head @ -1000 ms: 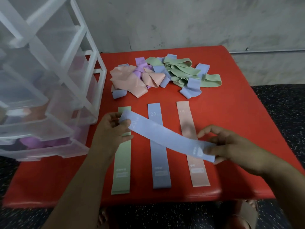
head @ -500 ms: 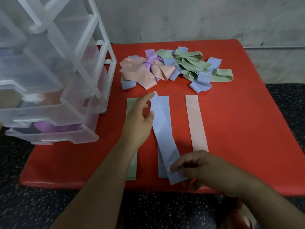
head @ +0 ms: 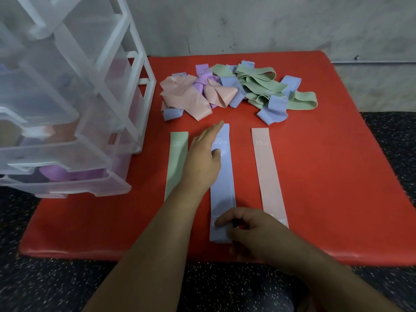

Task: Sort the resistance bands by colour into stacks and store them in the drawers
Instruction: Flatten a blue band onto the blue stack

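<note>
Fingers (head: 213, 134) on the left hand (head: 202, 161) are straight and together, lying flat on the far end of the blue band (head: 223, 176). The right hand (head: 254, 233) has curled fingers (head: 221, 221) pinching that band's near end. It lies flat on the red table (head: 337, 176) between a green band (head: 176, 154) and a pink band (head: 264, 165). A tangled pile (head: 254, 86) sits behind, and the clear drawer unit (head: 67, 109) is off to the left.

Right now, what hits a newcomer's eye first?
The bright red table dominates, a tangled pile of pastel bands at its far side. Nearer, a flat green band, blue band and pink band lie parallel; the left hand presses the blue band, the right hand pinches its near end. A clear plastic drawer unit stands left.
</note>
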